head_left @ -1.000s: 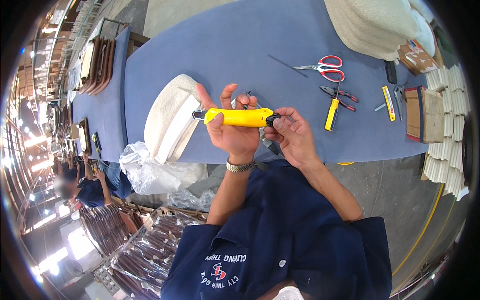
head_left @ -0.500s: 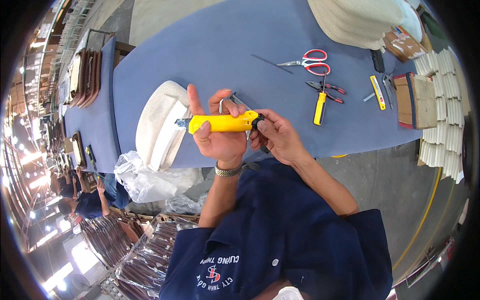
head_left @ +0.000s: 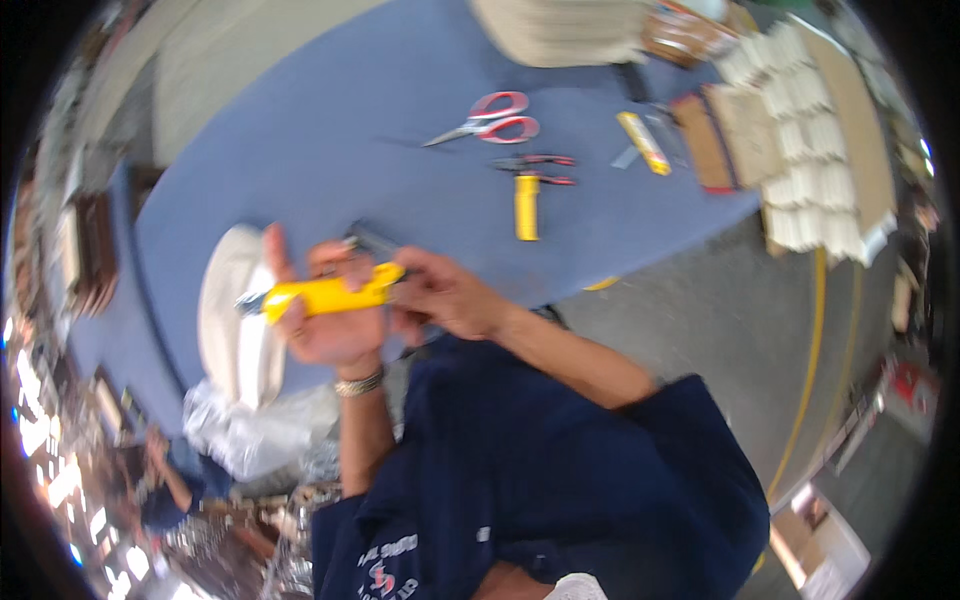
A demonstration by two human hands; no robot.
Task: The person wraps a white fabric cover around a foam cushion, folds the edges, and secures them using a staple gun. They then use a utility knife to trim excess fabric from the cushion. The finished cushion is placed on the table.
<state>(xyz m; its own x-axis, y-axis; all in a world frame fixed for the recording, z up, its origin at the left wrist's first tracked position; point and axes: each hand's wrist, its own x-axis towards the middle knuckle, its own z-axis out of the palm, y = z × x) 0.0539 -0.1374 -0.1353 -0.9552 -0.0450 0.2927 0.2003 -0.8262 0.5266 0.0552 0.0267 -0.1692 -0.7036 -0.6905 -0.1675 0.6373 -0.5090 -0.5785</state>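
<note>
A yellow utility knife (head_left: 335,297) lies across the palm of my left hand (head_left: 340,338), held by its thumb and some fingers while the index finger sticks out. Its metal-coloured end points left. My right hand (head_left: 450,290) pinches the other end of the knife with thumb and fingers. Behind the left hand, a dark tool (head_left: 370,240) shows in part; its kind is hidden. Left of the hands stands a beige upholstered cushion piece (head_left: 222,310) with a white edge. The picture is smeared by motion.
On the blue table (head_left: 330,110) lie red-handled scissors (head_left: 500,118), pliers (head_left: 545,160), a yellow-handled screwdriver (head_left: 527,208) and another yellow cutter (head_left: 643,143). Clear plastic (head_left: 245,430) hangs at the near-left edge. A box (head_left: 705,140) and white stacks (head_left: 810,150) stand right. A co-worker (head_left: 175,480) is at lower left.
The whole view has swung, so the table things and my hands sit farther left in the picture. Both hands keep their hold on the yellow knife.
</note>
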